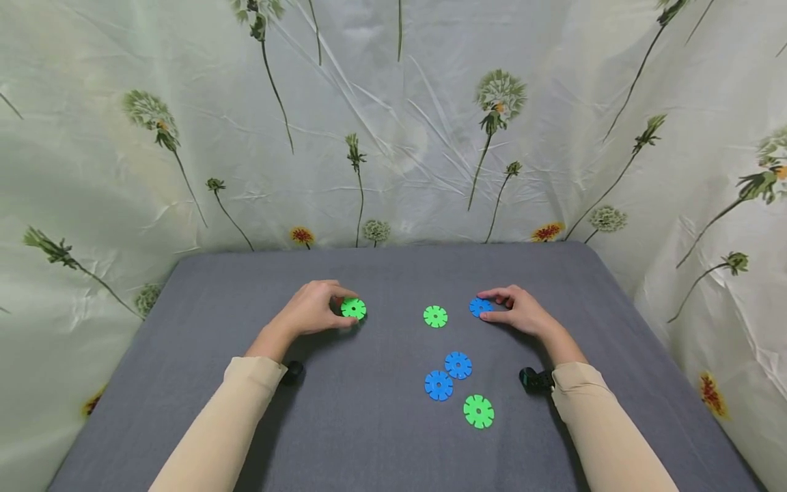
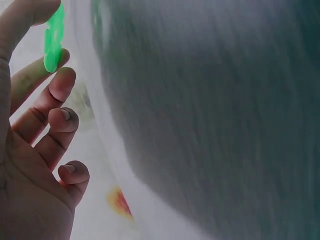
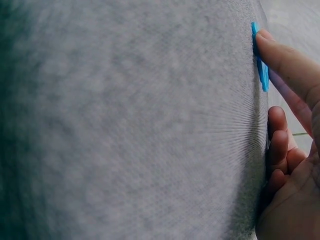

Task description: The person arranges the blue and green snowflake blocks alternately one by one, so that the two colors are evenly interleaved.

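Thumb and index finger of my left hand [image 1: 312, 307] pinch a notched green plastic disc [image 1: 353, 308] by its edges, toward the back left of the table. The left wrist view has this green disc [image 2: 54, 40] nearly edge-on, with the other fingers loosely bent below it. On the right, my right hand [image 1: 519, 312] pinches a notched blue plastic disc [image 1: 480, 307] between thumb and forefinger, low over the cloth. Its remaining fingers curl beneath in the right wrist view, where the blue disc [image 3: 260, 60] shows as a thin strip.
Another green disc [image 1: 435, 316] lies between the hands. Nearer the front are two blue discs, one [image 1: 458, 365] close beside the other [image 1: 438, 385], and a further green disc [image 1: 478, 411]. A grey cloth [image 1: 369, 437] covers the table; a flower-printed curtain [image 1: 406, 137] hangs behind.
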`<act>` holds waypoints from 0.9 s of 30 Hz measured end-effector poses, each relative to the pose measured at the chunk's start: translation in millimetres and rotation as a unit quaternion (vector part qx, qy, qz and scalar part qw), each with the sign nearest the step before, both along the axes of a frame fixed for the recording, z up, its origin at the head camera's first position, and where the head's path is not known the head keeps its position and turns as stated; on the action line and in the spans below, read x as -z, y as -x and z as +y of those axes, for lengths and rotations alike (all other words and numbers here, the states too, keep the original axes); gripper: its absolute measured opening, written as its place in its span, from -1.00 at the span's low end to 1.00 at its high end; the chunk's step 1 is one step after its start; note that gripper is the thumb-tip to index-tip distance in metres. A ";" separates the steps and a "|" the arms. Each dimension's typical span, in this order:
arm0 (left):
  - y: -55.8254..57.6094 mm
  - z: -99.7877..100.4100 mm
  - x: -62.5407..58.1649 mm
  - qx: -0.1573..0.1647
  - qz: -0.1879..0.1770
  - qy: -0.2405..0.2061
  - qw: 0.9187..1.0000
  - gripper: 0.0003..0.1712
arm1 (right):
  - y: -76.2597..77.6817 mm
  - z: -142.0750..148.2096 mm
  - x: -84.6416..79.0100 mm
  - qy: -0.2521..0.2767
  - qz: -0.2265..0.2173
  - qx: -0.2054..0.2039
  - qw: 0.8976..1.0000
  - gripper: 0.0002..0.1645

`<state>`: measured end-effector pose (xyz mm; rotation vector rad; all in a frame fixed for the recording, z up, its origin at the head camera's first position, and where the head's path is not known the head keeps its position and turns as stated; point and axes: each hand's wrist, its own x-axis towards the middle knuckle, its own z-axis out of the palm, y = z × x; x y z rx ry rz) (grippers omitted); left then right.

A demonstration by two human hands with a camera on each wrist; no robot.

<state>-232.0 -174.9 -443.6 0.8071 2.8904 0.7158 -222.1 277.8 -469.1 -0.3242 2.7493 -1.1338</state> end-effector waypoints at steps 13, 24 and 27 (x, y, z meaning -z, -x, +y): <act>8.7 -55.5 7.4 -0.068 -0.015 0.008 0.998 -0.48 | -0.5 0.6 0.6 -0.004 -0.002 -0.002 1.000 -0.42; 10.0 -63.2 11.4 -0.067 -0.038 0.018 0.997 -0.45 | -1.5 -0.7 -1.5 -0.006 -0.001 -0.001 1.000 -0.42; 10.0 -62.3 10.4 -0.067 -0.058 0.019 0.996 -0.40 | -1.6 -0.5 -1.8 -0.007 -0.001 -0.002 1.000 -0.42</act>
